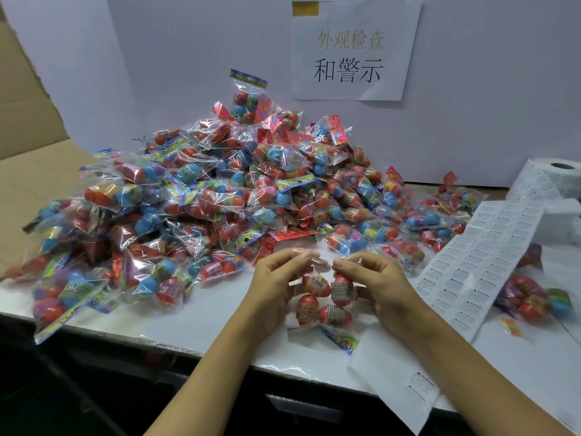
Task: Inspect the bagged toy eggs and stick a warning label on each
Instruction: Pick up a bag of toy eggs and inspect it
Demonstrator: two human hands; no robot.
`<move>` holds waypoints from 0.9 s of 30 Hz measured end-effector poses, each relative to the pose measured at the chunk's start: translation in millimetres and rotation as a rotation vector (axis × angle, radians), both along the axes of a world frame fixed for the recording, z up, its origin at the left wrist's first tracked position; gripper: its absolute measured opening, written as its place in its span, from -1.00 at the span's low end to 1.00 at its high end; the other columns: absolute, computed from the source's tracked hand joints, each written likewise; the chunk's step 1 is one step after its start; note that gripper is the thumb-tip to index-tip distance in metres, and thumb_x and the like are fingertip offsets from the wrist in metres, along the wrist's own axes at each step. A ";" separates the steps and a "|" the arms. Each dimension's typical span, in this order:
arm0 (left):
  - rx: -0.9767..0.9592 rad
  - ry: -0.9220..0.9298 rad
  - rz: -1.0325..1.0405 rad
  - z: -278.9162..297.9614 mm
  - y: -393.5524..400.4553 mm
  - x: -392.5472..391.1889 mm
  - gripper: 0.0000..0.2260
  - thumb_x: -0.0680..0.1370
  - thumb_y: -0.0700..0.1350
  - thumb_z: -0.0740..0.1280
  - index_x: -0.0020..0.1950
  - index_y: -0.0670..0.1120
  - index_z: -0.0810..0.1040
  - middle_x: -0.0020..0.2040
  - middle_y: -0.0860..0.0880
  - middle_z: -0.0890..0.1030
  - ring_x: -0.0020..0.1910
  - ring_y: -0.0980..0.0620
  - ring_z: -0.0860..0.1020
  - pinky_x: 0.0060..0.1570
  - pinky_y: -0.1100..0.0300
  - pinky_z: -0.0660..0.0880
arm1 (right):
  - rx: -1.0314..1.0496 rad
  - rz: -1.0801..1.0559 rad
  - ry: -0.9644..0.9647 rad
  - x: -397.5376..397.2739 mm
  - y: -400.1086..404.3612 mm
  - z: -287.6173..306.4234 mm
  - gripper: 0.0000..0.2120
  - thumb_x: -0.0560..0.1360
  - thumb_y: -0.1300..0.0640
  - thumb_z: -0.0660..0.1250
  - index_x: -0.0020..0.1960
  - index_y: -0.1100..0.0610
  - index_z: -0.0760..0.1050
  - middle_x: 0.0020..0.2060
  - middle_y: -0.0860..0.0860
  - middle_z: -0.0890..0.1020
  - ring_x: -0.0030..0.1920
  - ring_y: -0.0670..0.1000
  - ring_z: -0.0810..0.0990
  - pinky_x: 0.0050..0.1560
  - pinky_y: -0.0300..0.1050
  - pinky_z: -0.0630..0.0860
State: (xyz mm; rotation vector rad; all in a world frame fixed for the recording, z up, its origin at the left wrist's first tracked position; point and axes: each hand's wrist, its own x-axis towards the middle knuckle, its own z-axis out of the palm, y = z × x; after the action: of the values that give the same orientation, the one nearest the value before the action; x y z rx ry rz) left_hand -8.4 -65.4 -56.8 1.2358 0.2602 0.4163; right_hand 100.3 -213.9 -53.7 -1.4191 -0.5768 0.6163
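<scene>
At the near edge of the white table (195,325), both hands pinch the top of one clear bag of toy eggs (325,302), the left hand (276,278) and the right hand (374,278) close together with fingers curled on the film and the eggs hanging below, resting on or just above the tabletop. The main risk, as I judge it, is the thin slippery film: with the grip only on the upper edge, the bag could slide out or tear at the seam if the hands pull apart. The big pile of bagged eggs (201,209) lies just beyond and to the left, touching nothing in the hands but near enough that a careless sweep could knock bags off the front edge, or mix a checked bag back among unchecked ones. The strip of warning labels (478,262) runs down the right side from the roll (553,180), its tail hanging over the table edge near the right forearm; a sleeve or arm catching it could drag the strip off or crease labels. No label is visible on the held bag, so that step looks not yet done.
</scene>
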 end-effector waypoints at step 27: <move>0.028 0.030 -0.050 -2.4 -0.5 0.0 -0.79 0.50 0.02 0.51 -0.13 -0.13 0.71 -0.13 -0.16 0.70 -0.22 -0.06 0.69 -0.26 0.11 0.62 | -0.049 0.035 -0.053 -5.4 0.7 -1.8 -0.57 0.32 -0.21 0.55 -0.08 0.14 0.71 -0.04 0.32 0.68 -0.12 0.23 0.58 -0.07 0.18 0.44</move>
State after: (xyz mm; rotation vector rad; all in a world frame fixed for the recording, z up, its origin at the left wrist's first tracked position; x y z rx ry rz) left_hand -8.3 -66.0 -59.2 1.2742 0.2488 0.3592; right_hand 94.9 -213.3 -55.5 -1.4773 -0.6336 0.6253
